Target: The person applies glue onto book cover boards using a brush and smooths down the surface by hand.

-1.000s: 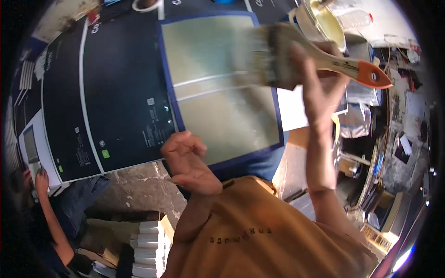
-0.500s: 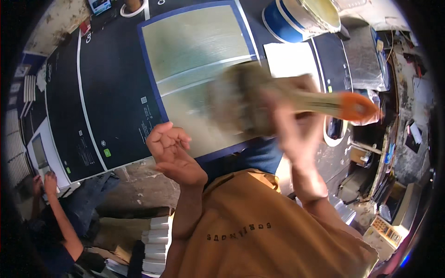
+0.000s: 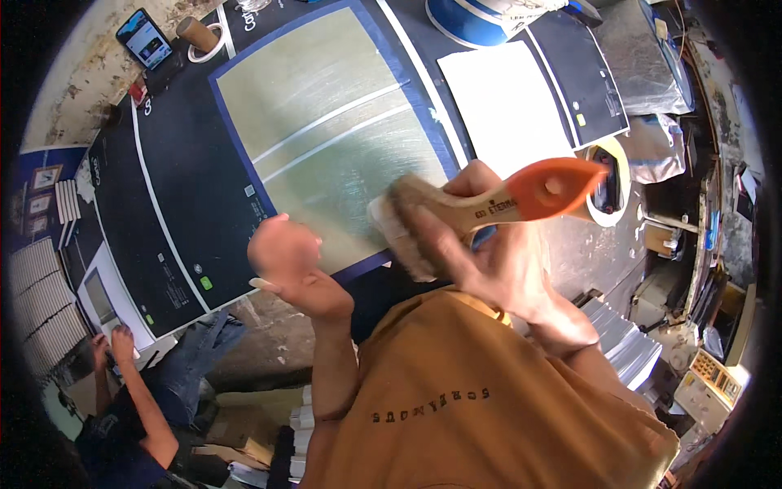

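A wide flat paintbrush (image 3: 489, 208), with a wooden handle and orange end, is gripped in my right hand (image 3: 513, 265). Its pale bristles point left, over the near right part of a beige-green coated panel (image 3: 326, 90); whether they touch it I cannot tell. Wet-looking streaks shine on the panel, and two pale strips cross it. Dark blue tape (image 3: 238, 130) frames its edges. By the panel's near left corner is my left hand (image 3: 287, 257), blurred, its fingers loosely curled with the thumb apart and nothing visible in it.
Right of the panel lie a white sheet (image 3: 501, 102) and a blue-and-white bucket (image 3: 472, 20). A phone (image 3: 147, 39), a tape roll (image 3: 204, 49) and a brown tube (image 3: 195, 34) sit at the far left. Another person (image 3: 155, 391) works over a white sheet (image 3: 114, 293) at left.
The brush has moved nearer to me and its bristles have lowered toward the panel's near edge. My left hand has shifted slightly. The whole view has turned a little.
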### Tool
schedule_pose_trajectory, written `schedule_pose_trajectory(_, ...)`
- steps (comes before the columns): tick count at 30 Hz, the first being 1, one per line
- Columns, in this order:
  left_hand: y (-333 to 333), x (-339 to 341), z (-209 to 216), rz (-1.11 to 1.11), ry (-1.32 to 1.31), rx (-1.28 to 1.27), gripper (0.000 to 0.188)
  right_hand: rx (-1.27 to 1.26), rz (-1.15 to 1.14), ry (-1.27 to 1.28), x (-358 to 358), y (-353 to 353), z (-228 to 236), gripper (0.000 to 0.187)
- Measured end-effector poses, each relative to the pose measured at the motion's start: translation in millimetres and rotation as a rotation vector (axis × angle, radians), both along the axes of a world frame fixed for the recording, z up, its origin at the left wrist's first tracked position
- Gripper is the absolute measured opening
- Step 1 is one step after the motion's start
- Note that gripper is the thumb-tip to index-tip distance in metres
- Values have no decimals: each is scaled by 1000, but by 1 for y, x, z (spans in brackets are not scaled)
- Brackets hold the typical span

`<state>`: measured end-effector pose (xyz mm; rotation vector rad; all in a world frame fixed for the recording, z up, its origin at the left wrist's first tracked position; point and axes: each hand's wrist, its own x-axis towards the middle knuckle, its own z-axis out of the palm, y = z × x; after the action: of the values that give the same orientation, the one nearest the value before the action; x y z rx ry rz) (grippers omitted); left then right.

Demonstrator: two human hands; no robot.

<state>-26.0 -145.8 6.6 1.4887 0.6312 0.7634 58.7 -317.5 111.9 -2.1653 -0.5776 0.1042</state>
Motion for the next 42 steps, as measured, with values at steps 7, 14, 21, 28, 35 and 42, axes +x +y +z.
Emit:
schedule_pose_trajectory(7,-3,2,5,-42,-12,47,79,146,-344,105,1,-55,21,19)
schedule_pose_trajectory(14,6,-5,7,18,13,-20,75,-82,-191,-37,23,-45,-12,21)
schedule_pose_trajectory(21,146,16,48,-282,-722,-376,74,161,-293,-412,37,-60,30,15)
schedule_pose_trajectory(28,192,198,56,-811,570,861,81,68,291,-291,86,59,-7,25)
schedule_pose_trajectory(35,182,190,60,-690,574,969,98,-259,-319,-400,144,15,-22,24)
schedule_pose_trajectory(42,189,198,128,-1161,986,740,94,-199,616,-656,70,114,-11,36)
